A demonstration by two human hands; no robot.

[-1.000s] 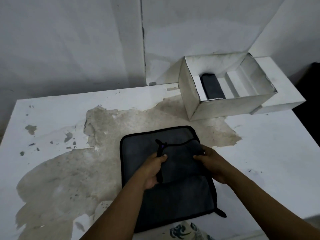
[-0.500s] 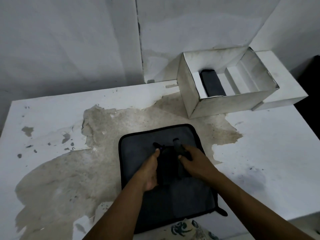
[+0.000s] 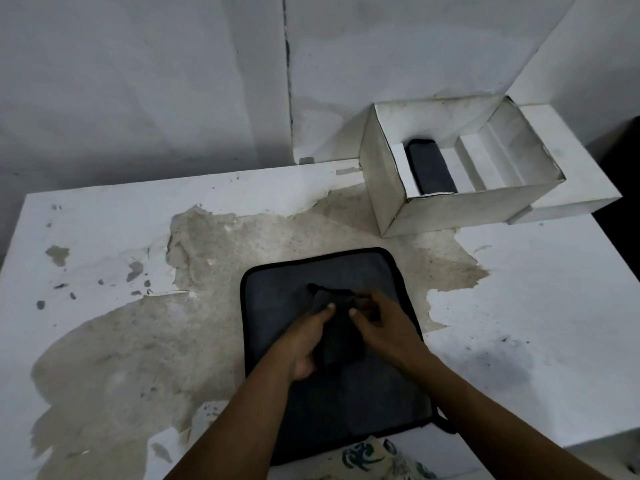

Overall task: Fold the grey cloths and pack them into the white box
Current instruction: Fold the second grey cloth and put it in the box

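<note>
Peeling white bench [image 3: 519, 306]; left hand [image 3: 304, 341] and right hand [image 3: 384, 327], close together, both gripping small folded grey cloth [image 3: 337, 323] atop flat grey cloth [image 3: 277, 306]. Step: likely final fold. Next: firm hold, lift to white box [image 3: 450, 213], far right, beside packed cloth [image 3: 431, 168].

Three grey cloths: a flat cloth [image 3: 277, 299] at 6 o'clock, a bunched cloth [image 3: 341, 344] gripped on top of it, a folded cloth [image 3: 431, 168] boxed at 2 o'clock. One white box [image 3: 450, 213]. Two hands: left hand [image 3: 304, 341], right hand [image 3: 384, 327]. One table [image 3: 519, 306]. One patterned fabric [image 3: 374, 459].
</note>
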